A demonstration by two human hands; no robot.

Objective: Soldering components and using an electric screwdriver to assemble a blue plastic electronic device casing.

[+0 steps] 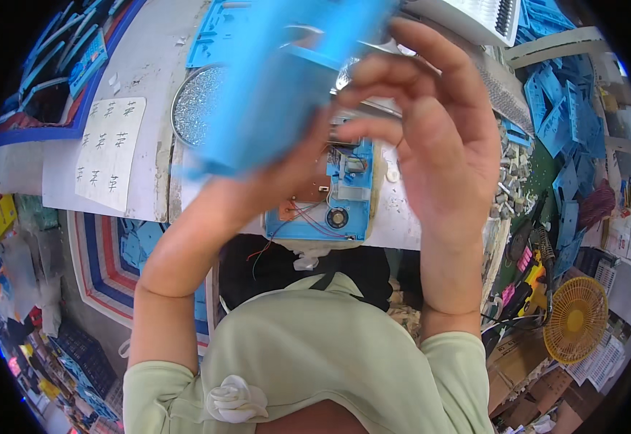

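Note:
A blue plastic shell (265,101), smeared by motion, is raised above the table close to the camera. My left hand (279,173) grips its lower right side; the fingertips are hidden behind it. To the right, my right hand (445,137) is held up with curved fingers apart and nothing visible between them, its fingertips near the shell's right edge. Underneath, at the table's near edge, lies an open blue housing (359,226) with a brown circuit board (312,189), a small round speaker (337,217) and loose thin wires (297,217). My hands and the shell cover its far part.
Behind the shell is a round metal dish (196,108) of small shiny parts. A paper sheet with handwriting (111,152) lies at left. More blue plastic parts fill a blue-rimmed container (77,134) and a pile (568,116) at right. A yellow fan (576,320) stands lower right.

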